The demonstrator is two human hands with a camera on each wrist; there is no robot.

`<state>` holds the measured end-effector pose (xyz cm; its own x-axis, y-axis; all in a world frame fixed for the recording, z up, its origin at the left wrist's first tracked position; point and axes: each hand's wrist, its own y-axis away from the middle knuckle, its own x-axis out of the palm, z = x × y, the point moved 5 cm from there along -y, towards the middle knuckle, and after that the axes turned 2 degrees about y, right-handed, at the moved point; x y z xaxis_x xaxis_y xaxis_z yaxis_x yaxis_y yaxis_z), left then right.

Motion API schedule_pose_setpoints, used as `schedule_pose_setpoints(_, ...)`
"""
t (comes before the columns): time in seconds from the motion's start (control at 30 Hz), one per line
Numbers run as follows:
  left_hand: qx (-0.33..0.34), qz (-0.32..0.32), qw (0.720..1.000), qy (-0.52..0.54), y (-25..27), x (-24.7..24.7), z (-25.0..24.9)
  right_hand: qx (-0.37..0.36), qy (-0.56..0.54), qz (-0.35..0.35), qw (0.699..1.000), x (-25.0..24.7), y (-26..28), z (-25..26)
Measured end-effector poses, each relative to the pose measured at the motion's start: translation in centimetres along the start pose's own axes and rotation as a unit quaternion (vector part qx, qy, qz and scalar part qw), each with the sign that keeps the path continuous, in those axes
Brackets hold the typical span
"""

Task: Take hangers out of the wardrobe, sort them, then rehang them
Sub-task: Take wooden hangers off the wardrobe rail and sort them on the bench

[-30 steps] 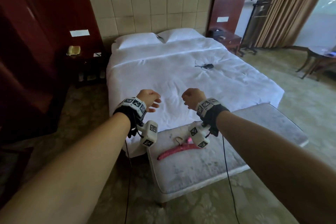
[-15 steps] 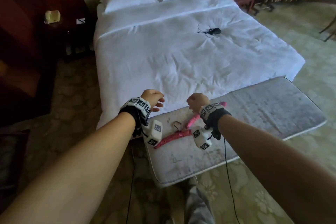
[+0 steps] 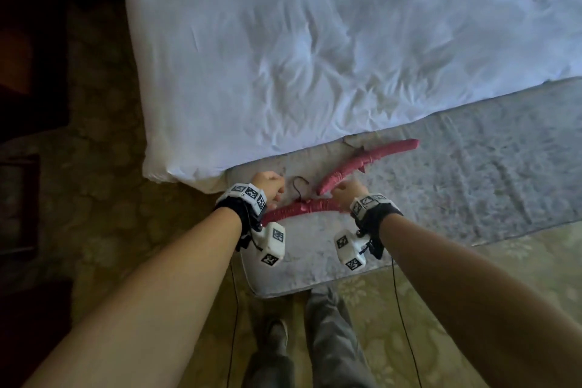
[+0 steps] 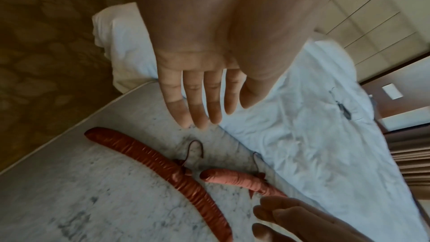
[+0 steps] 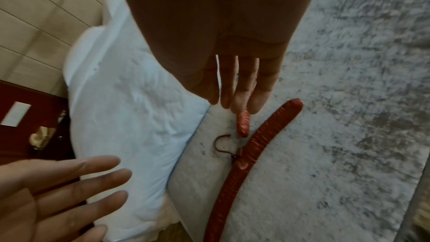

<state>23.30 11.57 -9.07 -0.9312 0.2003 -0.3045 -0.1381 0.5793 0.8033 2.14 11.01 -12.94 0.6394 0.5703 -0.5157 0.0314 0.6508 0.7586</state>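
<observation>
Two red padded hangers lie on the grey bench [image 3: 472,186] at the foot of the bed. The nearer hanger [image 3: 302,209] lies across the bench's left end, its hook pointing at the bed. The farther hanger [image 3: 368,161] slants up to the right. My left hand [image 3: 267,184] hovers over the nearer hanger's left arm, fingers straight [image 4: 209,102], holding nothing. My right hand [image 3: 349,190] hovers over the near end of the farther hanger [image 5: 243,124], fingers straight [image 5: 235,91], not gripping it. The nearer hanger [image 5: 256,146] lies untouched.
The white bed [image 3: 315,57] butts against the bench's far side. Patterned carpet [image 3: 110,198] surrounds both, with dark wooden furniture [image 3: 25,72] at the left. My legs and shoes [image 3: 315,340] stand at the bench's near edge. Cables hang from both wrists.
The view has tipped down and closed in on the bench. Both hands have dropped from above the bed to just over the hangers, and their fingers have straightened.
</observation>
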Motion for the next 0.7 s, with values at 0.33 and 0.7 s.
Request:
schedule_pose_setpoints(0.33, -0.097, -0.012, 0.994, -0.055, -10.8, 3.3, 8.0, 0.019, 0.046, 0.119, 0.992, 5.8, -9.8, -3.4)
schedule_pose_setpoints(0.7, -0.144, 0.036, 0.988, -0.053, -16.3, 6.4, 12.2, 0.060, 0.100, 0.183, 0.976, 13.6, -19.9, -9.4)
